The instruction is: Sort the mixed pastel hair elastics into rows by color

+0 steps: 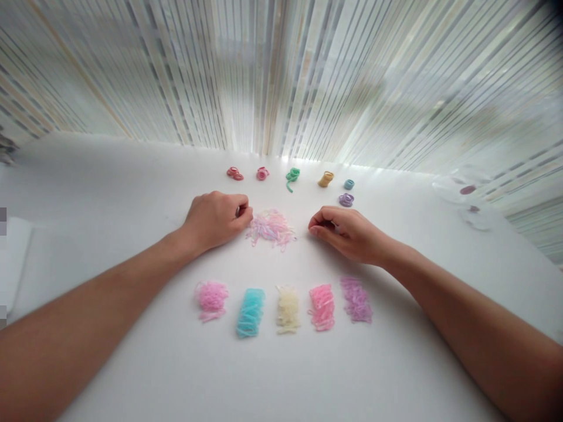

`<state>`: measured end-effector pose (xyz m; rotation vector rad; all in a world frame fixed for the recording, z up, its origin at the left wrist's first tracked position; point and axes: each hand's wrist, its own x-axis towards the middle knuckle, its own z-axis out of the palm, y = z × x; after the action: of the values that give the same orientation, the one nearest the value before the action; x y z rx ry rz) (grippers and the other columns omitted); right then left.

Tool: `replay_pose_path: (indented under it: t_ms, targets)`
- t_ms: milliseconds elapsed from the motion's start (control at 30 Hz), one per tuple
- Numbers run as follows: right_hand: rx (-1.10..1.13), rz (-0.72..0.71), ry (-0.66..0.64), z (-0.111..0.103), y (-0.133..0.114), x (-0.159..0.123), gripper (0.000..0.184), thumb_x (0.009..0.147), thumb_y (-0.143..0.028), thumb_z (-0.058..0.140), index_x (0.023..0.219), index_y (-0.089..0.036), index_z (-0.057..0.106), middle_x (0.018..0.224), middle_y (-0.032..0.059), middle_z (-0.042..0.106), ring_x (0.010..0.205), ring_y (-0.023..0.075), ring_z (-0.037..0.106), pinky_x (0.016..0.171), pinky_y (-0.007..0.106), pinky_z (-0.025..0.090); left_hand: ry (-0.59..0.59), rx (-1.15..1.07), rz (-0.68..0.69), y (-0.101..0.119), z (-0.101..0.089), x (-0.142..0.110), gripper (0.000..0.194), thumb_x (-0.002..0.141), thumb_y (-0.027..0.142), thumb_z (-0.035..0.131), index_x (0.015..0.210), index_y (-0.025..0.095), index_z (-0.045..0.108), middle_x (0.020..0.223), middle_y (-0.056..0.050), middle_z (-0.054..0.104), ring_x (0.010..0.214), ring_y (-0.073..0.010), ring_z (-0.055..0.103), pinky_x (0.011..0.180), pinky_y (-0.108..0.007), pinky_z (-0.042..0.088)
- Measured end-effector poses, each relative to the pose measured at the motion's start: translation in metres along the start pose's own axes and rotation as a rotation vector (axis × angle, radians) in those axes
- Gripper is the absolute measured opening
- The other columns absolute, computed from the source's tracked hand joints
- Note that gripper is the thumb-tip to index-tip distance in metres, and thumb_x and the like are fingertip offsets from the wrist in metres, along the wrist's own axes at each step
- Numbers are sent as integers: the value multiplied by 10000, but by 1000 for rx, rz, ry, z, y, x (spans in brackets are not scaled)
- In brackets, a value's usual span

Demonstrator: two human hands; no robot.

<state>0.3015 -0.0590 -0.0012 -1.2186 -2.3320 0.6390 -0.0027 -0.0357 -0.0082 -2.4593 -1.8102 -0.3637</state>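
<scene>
A loose pile of pale pink and white rubber bands (271, 228) lies on the white table between my hands. My left hand (219, 217) rests at the pile's left edge, thumb and fingers pinched together. To the right of the pile, a small gap away, my right hand (345, 232) is closed with thumb against fingertips. Whatever either hand holds, if anything, is hidden. Nearer me run separate heaps of bands: pink (212, 300), turquoise (250, 312), cream (288, 310), brighter pink (322, 307) and purple (356, 300).
Beyond the pile sit small coils in red (234, 173), pink (263, 173), green (292, 176), gold (326, 179), blue (349, 184) and purple (346, 200). A striped curtain (272, 76) hangs behind the table. Clear round pieces (475, 218) lie at the right.
</scene>
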Motion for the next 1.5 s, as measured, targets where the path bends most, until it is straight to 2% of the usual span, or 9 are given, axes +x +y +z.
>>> replay_pose_path:
  t_ms: [167, 367, 600, 1267, 1500]
  targets:
    - [10, -70, -46, -3, -21, -5, 138, 988, -259, 605, 895, -189, 680, 823, 33, 695, 687, 146, 553, 621, 275, 405, 0, -3, -1, 1, 0, -1, 359, 932, 450, 457, 763, 225, 679, 695, -57, 690, 660, -223, 592, 594, -349, 244]
    - [9, -198, -183, 0, -50, -14, 143, 1028, -202, 583, 899, -188, 643, 858, 27, 697, 709, 133, 565, 690, 274, 437, -9, 11, -9, 3, -2, -1, 358, 931, 443, 456, 787, 228, 704, 706, -59, 701, 661, -231, 599, 597, -355, 244]
    - [-22, -221, -273, 5, -69, -23, 125, 1020, -129, 584, 917, -185, 628, 891, 34, 711, 790, 159, 610, 780, 303, 467, -1, 17, -7, 3, -2, -1, 362, 925, 448, 457, 789, 230, 712, 714, -62, 708, 661, -232, 598, 603, -358, 259]
    - [-70, -192, -374, 11, -77, -22, 127, 990, -104, 599, 924, -172, 683, 900, 63, 730, 810, 192, 642, 794, 331, 492, -2, 7, -7, 3, -1, -1, 377, 935, 442, 467, 820, 219, 748, 750, -84, 736, 718, -262, 658, 649, -362, 374]
    - [-52, -205, -330, 8, -75, -23, 145, 989, -116, 581, 895, -182, 670, 862, 47, 725, 774, 173, 618, 750, 312, 482, 8, 10, -4, 2, 0, -1, 359, 936, 440, 471, 801, 219, 720, 734, -72, 728, 693, -238, 637, 618, -353, 326]
